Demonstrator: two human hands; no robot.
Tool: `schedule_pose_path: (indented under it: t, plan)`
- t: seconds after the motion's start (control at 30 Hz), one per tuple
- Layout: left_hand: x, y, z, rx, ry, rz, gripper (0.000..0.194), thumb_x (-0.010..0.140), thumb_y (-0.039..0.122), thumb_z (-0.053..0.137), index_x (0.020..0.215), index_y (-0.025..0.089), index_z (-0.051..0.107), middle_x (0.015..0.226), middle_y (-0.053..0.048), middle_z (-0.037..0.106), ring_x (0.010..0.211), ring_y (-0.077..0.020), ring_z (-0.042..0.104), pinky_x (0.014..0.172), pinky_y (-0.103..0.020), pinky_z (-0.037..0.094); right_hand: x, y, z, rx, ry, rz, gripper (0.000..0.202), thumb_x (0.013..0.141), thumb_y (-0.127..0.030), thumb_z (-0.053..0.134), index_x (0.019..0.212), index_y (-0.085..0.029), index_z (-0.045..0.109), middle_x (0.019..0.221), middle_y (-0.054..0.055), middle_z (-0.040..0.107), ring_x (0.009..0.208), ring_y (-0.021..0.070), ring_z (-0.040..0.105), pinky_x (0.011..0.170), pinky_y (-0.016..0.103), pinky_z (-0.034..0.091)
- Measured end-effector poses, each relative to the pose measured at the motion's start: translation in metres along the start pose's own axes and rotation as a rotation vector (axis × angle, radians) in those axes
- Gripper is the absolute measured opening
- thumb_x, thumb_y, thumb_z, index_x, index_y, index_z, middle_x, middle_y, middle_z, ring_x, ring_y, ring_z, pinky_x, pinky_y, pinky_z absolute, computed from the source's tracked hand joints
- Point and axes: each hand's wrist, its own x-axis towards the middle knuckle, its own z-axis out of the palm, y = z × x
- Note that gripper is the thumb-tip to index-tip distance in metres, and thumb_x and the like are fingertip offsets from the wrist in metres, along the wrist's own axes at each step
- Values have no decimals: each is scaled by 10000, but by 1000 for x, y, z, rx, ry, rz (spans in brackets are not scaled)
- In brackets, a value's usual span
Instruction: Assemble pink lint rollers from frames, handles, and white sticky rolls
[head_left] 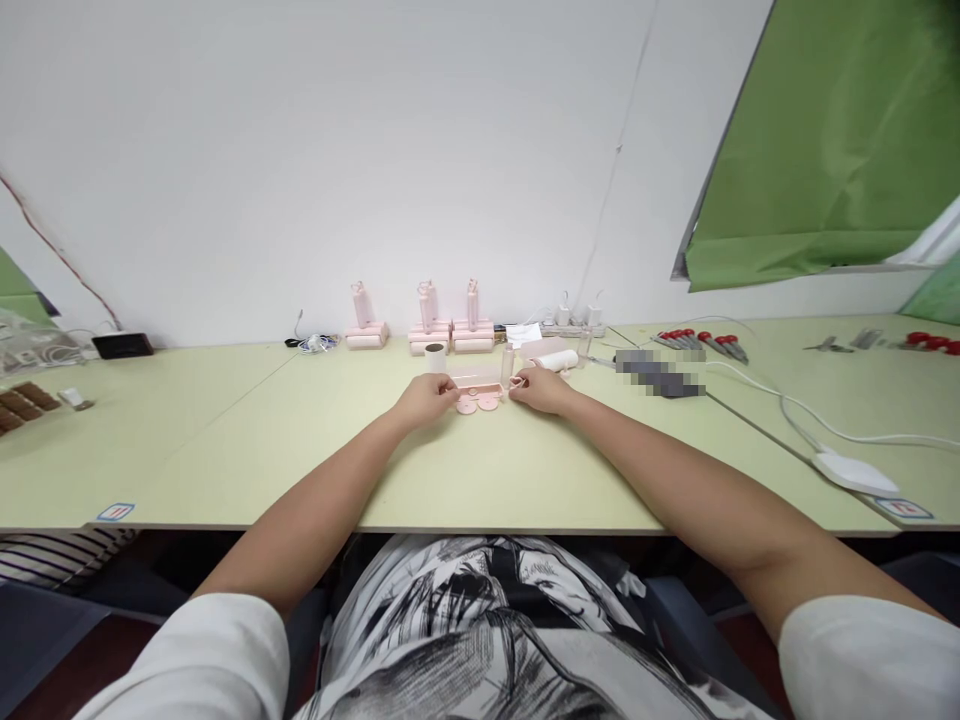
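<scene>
My left hand (427,400) has its fingers closed at the left end of a shallow pink plastic housing (480,391); whether it grips the edge or a small part there is too small to tell. On the other side, my right hand (541,390) pinches a small pink plastic part (517,382) beside the housing's right end. Two round pink discs (466,407) lie side by side just in front of the housing. Behind it are a clear plastic cover (480,376) and an upright clear tube (508,360). A white hollow roll (435,358) stands behind my left hand.
A white roller (559,360) lies behind my right hand. Pink roller-like assemblies (366,336) line the wall. To the right are a pixelated dark object (660,375), red-handled tools (679,339), and a white corded device (855,473). A black box (123,346) sits far left.
</scene>
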Motion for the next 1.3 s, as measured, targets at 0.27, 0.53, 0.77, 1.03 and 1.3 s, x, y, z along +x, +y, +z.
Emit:
schedule_pose_path:
  t: [0.27, 0.53, 0.77, 1.03, 1.3]
  plan:
    - [-1, -7, 7, 135, -153, 56, 216, 785, 390, 557, 742, 189, 626, 727, -10, 625, 661, -158, 535, 586, -269, 369, 0, -2, 0, 1, -11, -5, 232, 765, -363, 624, 873, -164, 673, 883, 77, 700, 811, 206, 603, 580, 253, 330]
    - [-2, -8, 8, 31, -188, 111, 224, 770, 398, 575, 746, 186, 642, 706, -8, 606, 638, -150, 510, 594, -272, 378, -1, -4, -1, 7, -19, -3, 225, 769, -364, 634, 876, -170, 670, 901, 75, 704, 804, 203, 604, 582, 252, 337]
    - [-2, -8, 6, 55, -191, 114, 215, 773, 388, 575, 752, 187, 648, 714, -8, 610, 638, -151, 511, 587, -268, 379, -1, -4, -1, 8, -17, -14, 220, 766, -362, 638, 854, -162, 665, 870, 77, 699, 792, 204, 602, 575, 257, 329]
    - [0, -11, 8, 59, -221, 124, 203, 751, 357, 580, 861, 200, 649, 731, 2, 614, 670, -156, 535, 605, -257, 392, -1, -3, -1, 15, -19, -13, 235, 769, -367, 635, 877, -160, 664, 873, 73, 695, 794, 201, 601, 584, 251, 335]
    - [0, -13, 8, 51, -247, 148, 258, 766, 359, 562, 949, 209, 664, 719, 14, 607, 682, -156, 536, 641, -259, 401, 0, -3, 0, 12, -18, -20, 224, 773, -369, 637, 854, -161, 659, 868, 71, 695, 792, 199, 601, 580, 251, 332]
